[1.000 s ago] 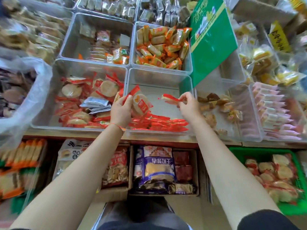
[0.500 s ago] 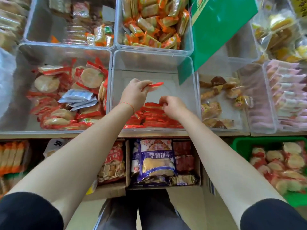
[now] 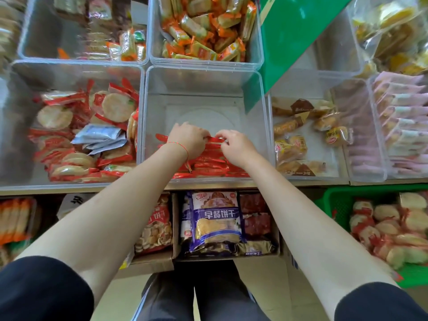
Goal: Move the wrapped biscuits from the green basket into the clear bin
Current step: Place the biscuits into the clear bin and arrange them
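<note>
Hands are meeting low inside the clear bin (image 3: 264, 126), over the row of red-wrapped biscuits (image 3: 208, 166) that is lining its near wall. The left hand (image 3: 188, 139), a thin red string circling its wrist, is curling its fingers down onto the top of the row; the right hand (image 3: 236, 147) is curling in from the other side, and the two are pinching the same red wrapper edge (image 3: 212, 139) between them — fingertips nearly touching. Beyond the hands the floor of the bin is lying bare and see-through.

Left of the left hand, a neighbouring bin (image 3: 23, 126) is holding round crackers in red wrappers with a few silver packets (image 3: 99, 137) on top. Right of the right hand, another bin (image 3: 342, 163) is holding brown-and-gold wrapped cakes, and past it pink packets (image 3: 400, 117) are standing in a stack. Beyond the hands, a bin of orange-wrapped bars (image 3: 206, 31) is sitting just behind the clear bin, with a green card (image 3: 296, 35) leaning over its right corner.

Below the right forearm and well off to the right, the green basket (image 3: 335, 202) is sitting lower than the tabletop (image 3: 301, 183) — many red-wrapped biscuits are piling in it. Under the forearms, a cardboard box (image 3: 157, 262) is holding a blue bag (image 3: 217, 223) of biscuits.
</note>
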`<action>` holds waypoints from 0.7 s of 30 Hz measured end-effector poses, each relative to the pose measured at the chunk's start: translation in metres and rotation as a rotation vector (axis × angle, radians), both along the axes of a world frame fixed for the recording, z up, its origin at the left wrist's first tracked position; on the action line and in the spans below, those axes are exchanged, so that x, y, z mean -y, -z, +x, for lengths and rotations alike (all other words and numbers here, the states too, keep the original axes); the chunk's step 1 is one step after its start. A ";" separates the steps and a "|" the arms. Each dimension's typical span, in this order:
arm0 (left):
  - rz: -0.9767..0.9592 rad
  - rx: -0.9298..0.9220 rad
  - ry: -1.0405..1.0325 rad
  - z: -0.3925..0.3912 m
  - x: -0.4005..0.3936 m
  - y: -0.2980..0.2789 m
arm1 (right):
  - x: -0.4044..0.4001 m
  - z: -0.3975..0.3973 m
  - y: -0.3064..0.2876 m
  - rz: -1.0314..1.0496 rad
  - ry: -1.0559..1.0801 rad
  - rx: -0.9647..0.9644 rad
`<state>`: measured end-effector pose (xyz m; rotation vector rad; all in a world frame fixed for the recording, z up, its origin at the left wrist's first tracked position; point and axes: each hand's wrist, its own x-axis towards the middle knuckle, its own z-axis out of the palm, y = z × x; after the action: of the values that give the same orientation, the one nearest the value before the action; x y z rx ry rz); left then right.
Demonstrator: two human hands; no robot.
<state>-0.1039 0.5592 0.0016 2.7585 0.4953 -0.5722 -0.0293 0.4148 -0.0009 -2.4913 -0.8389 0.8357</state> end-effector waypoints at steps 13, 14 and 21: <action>-0.095 0.493 -0.107 -0.022 0.028 -0.031 | 0.026 -0.019 -0.037 0.195 0.151 0.183; -0.119 0.611 -0.128 -0.024 0.040 -0.039 | 0.036 -0.025 -0.042 0.241 0.192 0.260; -0.270 0.574 -0.076 -0.014 0.148 -0.060 | 0.152 -0.057 -0.048 0.236 0.433 0.398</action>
<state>-0.1182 0.4114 0.0615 2.4699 0.3489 0.1682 -0.0861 0.2629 0.0473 -2.5151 -0.4449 0.0907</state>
